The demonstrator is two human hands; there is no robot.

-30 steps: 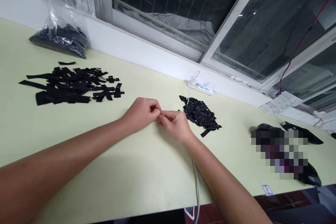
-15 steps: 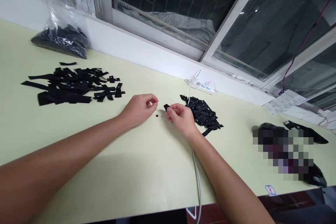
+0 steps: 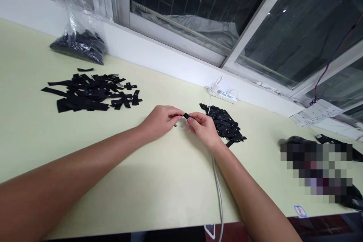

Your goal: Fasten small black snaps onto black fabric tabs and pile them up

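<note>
A short black fabric strip point(image 3: 186, 116) is pinched between the thumb and fingers of my right hand point(image 3: 202, 125), its end pointing left. My left hand point(image 3: 164, 121) has its thumb and forefinger closed right at that end; whatever lies between those fingertips is too small to make out. Just under the left fingertips, a tiny dark ring-shaped piece point(image 3: 175, 125) lies on the table. Beside my right hand spreads a pile of black strips point(image 3: 227, 123) with small light spots. Farther left is another heap of black strips point(image 3: 87, 92).
A clear plastic bag point(image 3: 79, 43) of black pieces stands at the back left. Near the wall lies a white power strip point(image 3: 222, 94); a pale cable point(image 3: 217, 181) runs past my right wrist over the table edge. Dark, pixelated items point(image 3: 314, 166) sit at right.
My left hand has moved right, its fingertips now meeting the end of the strip in my right hand. The whole view has shifted slightly.
</note>
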